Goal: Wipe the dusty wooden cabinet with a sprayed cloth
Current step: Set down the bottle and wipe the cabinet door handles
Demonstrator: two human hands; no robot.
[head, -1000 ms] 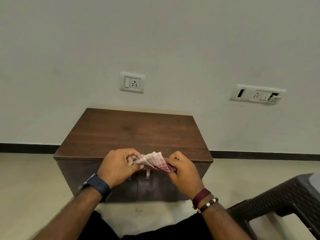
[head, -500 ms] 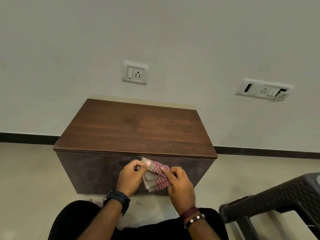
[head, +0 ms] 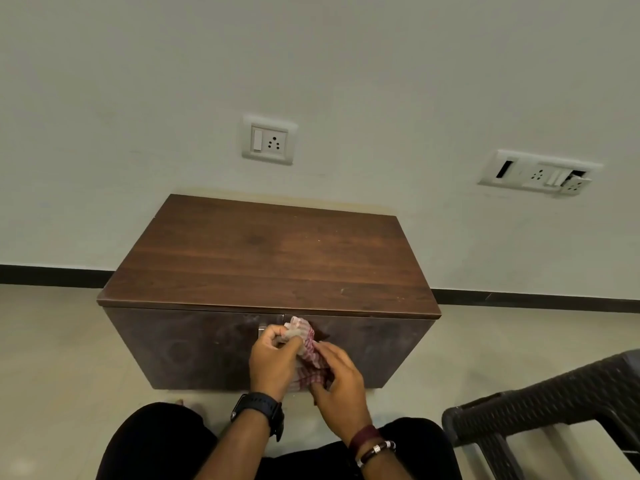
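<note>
A low dark wooden cabinet [head: 270, 258] stands against the wall, with a brown top and two dusty front doors. A red and white checked cloth [head: 306, 344] is bunched in front of the doors, near their middle seam. My left hand [head: 273, 362] grips its upper part, thumb and fingers pinched on the fabric. My right hand [head: 341, 379] holds the lower part from the right. A metal door handle shows just left of my left hand. No spray bottle is in view.
A dark woven plastic stool [head: 554, 410] stands at the lower right. Two socket plates [head: 269, 140] [head: 538, 173] sit on the wall above the cabinet. Pale floor lies left and right of the cabinet; my knees are close to its front.
Both hands have dropped with the cloth from the cabinet's front edge down to the doors. The cloth was stretched flat between them and is now bunched up.
</note>
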